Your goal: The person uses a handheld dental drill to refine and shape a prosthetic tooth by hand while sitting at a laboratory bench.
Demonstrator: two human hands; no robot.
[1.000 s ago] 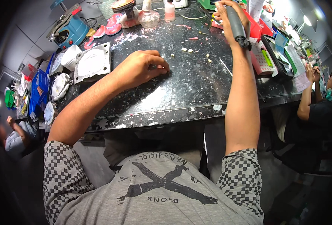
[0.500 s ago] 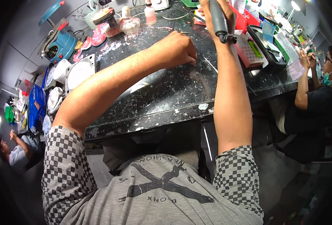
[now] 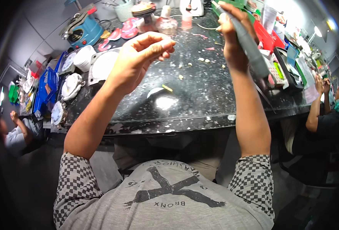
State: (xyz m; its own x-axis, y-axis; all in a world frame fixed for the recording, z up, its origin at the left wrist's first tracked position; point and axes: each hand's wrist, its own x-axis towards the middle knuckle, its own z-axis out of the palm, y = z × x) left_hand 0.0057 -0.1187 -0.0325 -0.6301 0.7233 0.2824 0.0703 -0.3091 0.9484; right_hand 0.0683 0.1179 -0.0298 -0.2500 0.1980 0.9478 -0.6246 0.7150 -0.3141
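Note:
My left hand (image 3: 144,57) is raised over the left half of the black worktop (image 3: 200,96), thumb and fingertips pressed together. Whatever lies in that pinch is too small to make out. A thick grey, pen-shaped rotary handpiece (image 3: 251,51) lies in my right hand (image 3: 234,42), its thin tip pointing up and away to the left. Between the two hands, several small cream-coloured bits (image 3: 181,77) are scattered on the worktop. Nearer to me lie a short yellow stick (image 3: 167,88) and a white curved piece (image 3: 154,92).
At the left stand a blue machine (image 3: 83,30), stacked white cups (image 3: 84,57) and plaster casts (image 3: 73,86). Glass and plastic bottles (image 3: 186,19) line the back. Right of my arm are a red tray (image 3: 263,36) and a black box (image 3: 288,71). Two people sit at either side.
My left hand has drawn back to the left and turned, showing its pinched fingertips. My right hand has tilted the handpiece, and its tip now shows. The view has shifted.

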